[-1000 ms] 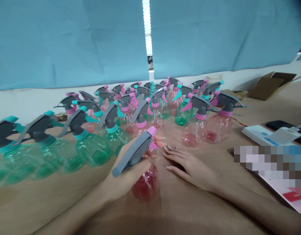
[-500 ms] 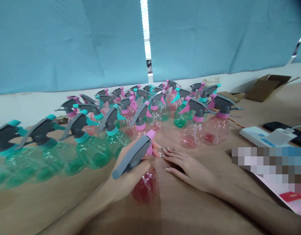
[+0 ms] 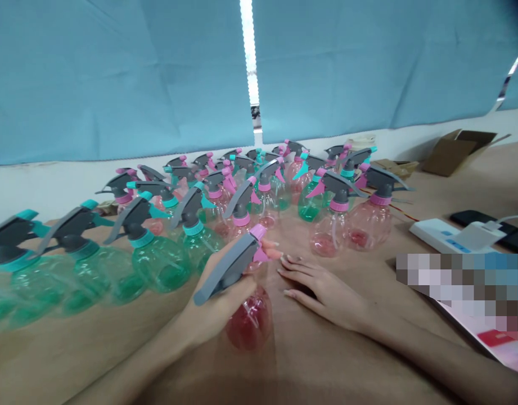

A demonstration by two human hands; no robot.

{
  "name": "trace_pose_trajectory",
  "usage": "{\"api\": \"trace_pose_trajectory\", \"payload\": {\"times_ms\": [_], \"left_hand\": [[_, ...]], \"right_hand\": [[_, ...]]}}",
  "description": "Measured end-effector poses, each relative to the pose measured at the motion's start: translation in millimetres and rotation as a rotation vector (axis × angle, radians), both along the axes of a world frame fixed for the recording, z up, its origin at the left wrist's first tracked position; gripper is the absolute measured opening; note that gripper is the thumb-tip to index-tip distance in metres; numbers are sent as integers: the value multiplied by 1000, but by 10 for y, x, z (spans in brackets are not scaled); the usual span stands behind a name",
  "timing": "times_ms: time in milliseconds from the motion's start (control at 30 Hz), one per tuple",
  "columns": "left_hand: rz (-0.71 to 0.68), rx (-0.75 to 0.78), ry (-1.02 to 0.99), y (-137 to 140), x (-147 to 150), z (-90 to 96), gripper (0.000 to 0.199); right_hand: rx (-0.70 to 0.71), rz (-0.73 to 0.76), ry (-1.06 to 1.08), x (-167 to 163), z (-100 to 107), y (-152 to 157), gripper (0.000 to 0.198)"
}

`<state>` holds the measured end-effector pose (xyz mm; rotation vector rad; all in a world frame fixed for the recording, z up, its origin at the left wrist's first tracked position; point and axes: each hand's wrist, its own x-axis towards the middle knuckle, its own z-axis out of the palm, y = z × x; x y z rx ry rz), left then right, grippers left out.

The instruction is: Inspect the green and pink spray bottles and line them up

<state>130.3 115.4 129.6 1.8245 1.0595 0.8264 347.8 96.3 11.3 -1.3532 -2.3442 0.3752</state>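
Observation:
A pink spray bottle point(image 3: 249, 323) with a grey lever and pink nozzle stands on the tabletop point(image 3: 318, 365) close to me. My left hand point(image 3: 220, 287) is wrapped round its neck, just below the spray head, and some fingers are hidden behind the bottle. To the right of it, my right hand point(image 3: 321, 289) rests palm down with fingers stretched out. Its fingertips lie near the left hand's fingertips, and nothing is in it. Green spray bottles point(image 3: 160, 264) line up at the left, with a pink-collared spray bottle point(image 3: 242, 211) just beyond my left hand.
More pink and green spray bottles crowd the back, including a pink one point(image 3: 368, 225) at the right. Further right are a white power strip point(image 3: 436, 236) with a plugged-in charger, a dark phone-like object point(image 3: 512, 233) and an open cardboard box point(image 3: 455, 154). A blue curtain point(image 3: 157, 73) hangs behind.
The fingers of my left hand near the trigger have shifted slightly upward, and more of the pink trigger shows. The right hand stays in place. The view has moved a little.

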Motion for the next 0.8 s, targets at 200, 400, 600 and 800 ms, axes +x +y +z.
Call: {"api": "trace_pose_trajectory", "payload": {"times_ms": [200,400,600,800], "left_hand": [[-7,11,15,6,-15,-62,5],[64,-30,4,-23,-22,-93,12],[47,-52,-3,-34,12,-48,12],[33,-56,29,-39,-1,-38,12]], "right_hand": [[2,-2,1,3,-6,2,49],[1,-2,15,9,-33,8,49],[9,-5,37,19,-69,5,48],[19,0,63,22,-67,3,47]]}}
